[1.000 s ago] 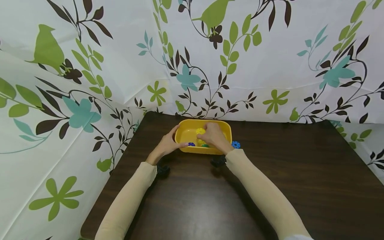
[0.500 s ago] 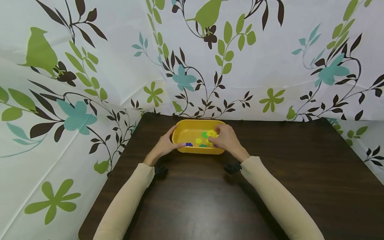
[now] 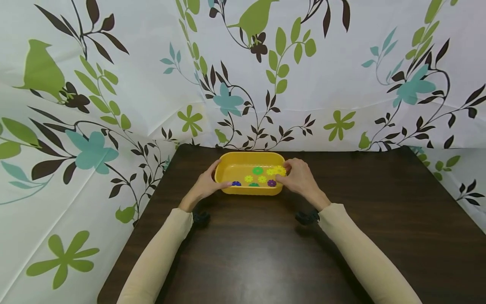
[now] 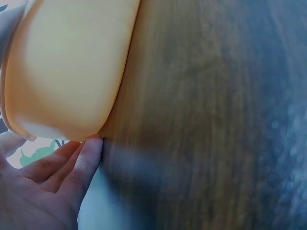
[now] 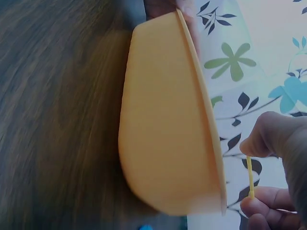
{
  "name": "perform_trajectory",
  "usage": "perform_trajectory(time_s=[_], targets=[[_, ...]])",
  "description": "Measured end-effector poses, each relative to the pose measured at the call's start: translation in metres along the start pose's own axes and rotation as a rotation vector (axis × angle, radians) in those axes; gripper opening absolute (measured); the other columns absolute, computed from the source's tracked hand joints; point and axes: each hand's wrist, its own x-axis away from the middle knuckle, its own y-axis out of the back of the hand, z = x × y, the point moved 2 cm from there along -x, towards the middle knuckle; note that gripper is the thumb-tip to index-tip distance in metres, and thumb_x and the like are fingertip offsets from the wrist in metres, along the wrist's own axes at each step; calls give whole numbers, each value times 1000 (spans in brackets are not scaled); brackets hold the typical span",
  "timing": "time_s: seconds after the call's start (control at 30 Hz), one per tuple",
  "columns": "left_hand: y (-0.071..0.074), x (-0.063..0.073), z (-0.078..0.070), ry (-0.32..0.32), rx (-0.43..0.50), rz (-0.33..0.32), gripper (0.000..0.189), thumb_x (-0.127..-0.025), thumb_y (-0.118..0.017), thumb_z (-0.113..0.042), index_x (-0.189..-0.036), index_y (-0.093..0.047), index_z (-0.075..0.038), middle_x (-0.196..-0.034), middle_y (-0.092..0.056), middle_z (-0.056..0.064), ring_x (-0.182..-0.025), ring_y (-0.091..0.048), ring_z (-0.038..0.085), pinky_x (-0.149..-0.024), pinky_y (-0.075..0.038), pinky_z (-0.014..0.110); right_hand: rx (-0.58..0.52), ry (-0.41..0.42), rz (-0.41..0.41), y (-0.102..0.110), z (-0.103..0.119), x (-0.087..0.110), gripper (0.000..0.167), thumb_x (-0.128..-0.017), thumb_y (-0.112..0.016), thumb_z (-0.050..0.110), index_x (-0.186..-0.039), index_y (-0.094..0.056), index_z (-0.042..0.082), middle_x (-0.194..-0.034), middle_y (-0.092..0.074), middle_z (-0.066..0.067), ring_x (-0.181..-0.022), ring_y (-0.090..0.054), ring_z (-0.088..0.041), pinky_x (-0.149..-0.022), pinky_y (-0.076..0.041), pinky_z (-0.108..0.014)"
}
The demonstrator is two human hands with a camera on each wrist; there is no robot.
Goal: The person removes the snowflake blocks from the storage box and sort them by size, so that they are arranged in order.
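Near the table's far edge stands a yellow plastic tray [image 3: 248, 191], its side filling much of both wrist views. My left hand [image 3: 205, 185] grips its left end, thumb over the near rim and fingers on the outside, also seen in the left wrist view. At the right end my right hand [image 3: 302, 179] pinches a yellow flower-shaped disc [image 5: 250, 176] edge-on between thumb and finger, level with the rim. Inside the tray lie several flower discs, among them a green disc [image 3: 257, 170], a purple disc [image 3: 271, 183] and a dark blue disc [image 3: 236, 183].
The tray stands on a dark wood table [image 3: 243, 253]. A blue piece [image 5: 145, 227] peeks in at the bottom of the right wrist view, on the table beside the tray. Behind rises a white cloth [image 3: 303, 93] printed with leaves and birds.
My right hand has moved from the middle of the tray to its right end with the yellow disc, uncovering more discs. My left hand keeps its grip on the tray's left end.
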Motion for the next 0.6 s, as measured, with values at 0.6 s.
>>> perform_trajectory(time_s=[0.6], targets=[[0, 1, 4, -38, -28, 0, 109, -92, -85, -48, -176, -19, -27, -175, -40, 21, -145, -55, 40, -125, -47, 59, 59, -87, 2, 15, -52, 10, 47, -89, -85, 26, -119, -73, -8, -114, -70, -24, -103, -62, -36, -96, -60, -52]])
